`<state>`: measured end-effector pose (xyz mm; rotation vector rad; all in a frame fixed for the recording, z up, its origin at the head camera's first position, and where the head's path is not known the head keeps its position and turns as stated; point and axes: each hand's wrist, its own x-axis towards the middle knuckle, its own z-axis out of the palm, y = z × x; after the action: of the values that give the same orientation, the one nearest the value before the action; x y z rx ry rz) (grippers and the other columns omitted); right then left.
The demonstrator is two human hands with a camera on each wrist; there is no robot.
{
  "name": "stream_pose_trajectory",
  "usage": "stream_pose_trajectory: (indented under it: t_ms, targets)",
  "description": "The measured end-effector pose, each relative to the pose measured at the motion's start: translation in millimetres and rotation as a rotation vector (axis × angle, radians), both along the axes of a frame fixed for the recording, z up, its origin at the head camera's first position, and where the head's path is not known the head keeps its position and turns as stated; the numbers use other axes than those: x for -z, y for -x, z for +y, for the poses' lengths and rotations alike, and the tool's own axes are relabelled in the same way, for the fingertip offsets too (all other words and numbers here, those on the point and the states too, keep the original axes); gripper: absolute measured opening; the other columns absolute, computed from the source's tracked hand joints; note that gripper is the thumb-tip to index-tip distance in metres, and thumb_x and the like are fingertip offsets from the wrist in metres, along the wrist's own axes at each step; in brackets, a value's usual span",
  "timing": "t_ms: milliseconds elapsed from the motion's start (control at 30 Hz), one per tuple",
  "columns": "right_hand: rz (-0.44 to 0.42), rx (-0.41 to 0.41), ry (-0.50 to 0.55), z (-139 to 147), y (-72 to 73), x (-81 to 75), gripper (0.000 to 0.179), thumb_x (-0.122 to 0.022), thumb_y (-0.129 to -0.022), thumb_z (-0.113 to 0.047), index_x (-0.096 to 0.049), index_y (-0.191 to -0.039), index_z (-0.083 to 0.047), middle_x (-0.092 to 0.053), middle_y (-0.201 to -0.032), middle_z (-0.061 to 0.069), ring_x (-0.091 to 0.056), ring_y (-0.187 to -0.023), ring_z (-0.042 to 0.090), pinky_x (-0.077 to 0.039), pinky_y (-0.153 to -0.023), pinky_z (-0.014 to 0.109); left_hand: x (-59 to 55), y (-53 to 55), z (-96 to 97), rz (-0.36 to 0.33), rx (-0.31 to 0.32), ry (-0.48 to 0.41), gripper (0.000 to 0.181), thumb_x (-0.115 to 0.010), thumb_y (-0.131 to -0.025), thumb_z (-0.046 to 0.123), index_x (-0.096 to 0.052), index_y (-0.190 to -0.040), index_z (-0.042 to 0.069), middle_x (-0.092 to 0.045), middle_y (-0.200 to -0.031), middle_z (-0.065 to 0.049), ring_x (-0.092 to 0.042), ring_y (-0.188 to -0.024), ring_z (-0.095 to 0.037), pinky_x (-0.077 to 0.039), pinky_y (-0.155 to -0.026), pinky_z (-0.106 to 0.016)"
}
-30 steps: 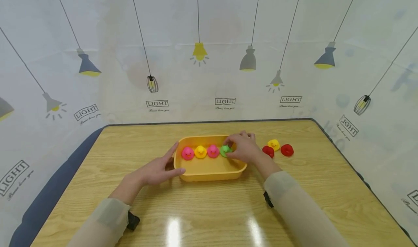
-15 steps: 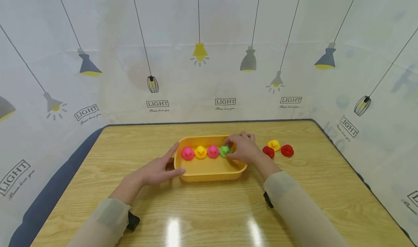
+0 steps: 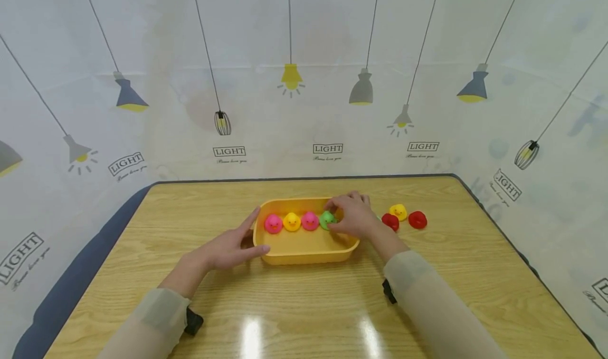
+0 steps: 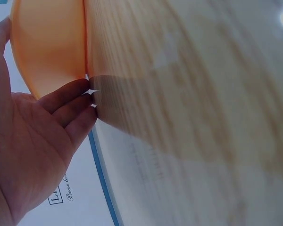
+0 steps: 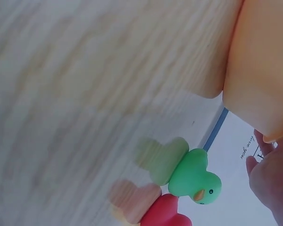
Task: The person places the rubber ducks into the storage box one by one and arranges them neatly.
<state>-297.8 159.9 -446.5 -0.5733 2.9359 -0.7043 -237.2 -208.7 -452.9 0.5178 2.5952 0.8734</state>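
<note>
Right fingers (image 3: 336, 203) pinch green duck (image 3: 327, 219) (tray edge (image 3: 309, 201) near).

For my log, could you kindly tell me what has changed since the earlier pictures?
Very little: a sliver of the tabletop green duck now shows beside the right hand. Nothing was newly gripped or released; the left hand stays against the yellow-orange tray, the right on the inside green duck.
</note>
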Motion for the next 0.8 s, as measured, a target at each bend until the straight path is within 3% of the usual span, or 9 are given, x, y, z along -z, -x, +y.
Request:
stream_pose_trajectory:
  t_ms: [200,433,600,800]
  targets:
    - [0.052,-0.021,0.106,7,1.5,-0.3,0.040,-0.088,-0.095,-0.032,-0.075,-0.131,-0.019,-0.072,-0.132,0.001,-0.043,-0.140,0.036,-0.022,-0.120,0.062,1.6,0.5,-1.2,0.000,-0.007,0.009,0.112,-0.062,-0.098,0.078,0.008,-0.177,0.039,-0.049,-0.170,-0.020,-0.052,-0.154,-0.043,-0.036,-0.130,-0.064]
    - [0.087,-0.027,0.263,30,-6.6,-12.6,0.041,-0.086,-0.097,-0.025,-0.074,-0.134,-0.012,-0.074,-0.132,0.008,-0.050,-0.133,0.039,-0.027,-0.121,0.064,0.3,1.0,-0.5,-0.002,-0.005,0.008,0.112,-0.062,-0.099,0.078,0.008,-0.177,0.039,-0.050,-0.170,-0.019,-0.052,-0.154,-0.042,-0.037,-0.130,-0.063]
    - [0.118,-0.023,0.255,56,-18.0,-20.6,0.040,-0.086,-0.097,-0.024,-0.075,-0.132,-0.009,-0.077,-0.127,0.011,-0.055,-0.130,0.037,-0.036,-0.118,0.063,-0.4,1.0,-0.1,0.005,0.000,0.010,0.110,-0.061,-0.100,0.076,0.008,-0.177,0.039,-0.050,-0.169,-0.019,-0.052,-0.153,-0.043,-0.038,-0.129,-0.064]
    - [0.089,0.023,0.243,93,-35.2,-24.6,0.041,-0.085,-0.098,-0.030,-0.074,-0.133,-0.012,-0.075,-0.129,0.010,-0.055,-0.134,0.037,-0.040,-0.118,0.065,1.0,0.1,-0.4,0.003,-0.002,0.013,0.110,-0.061,-0.100,0.077,0.009,-0.176,0.040,-0.049,-0.170,-0.019,-0.052,-0.154,-0.043,-0.038,-0.129,-0.064]
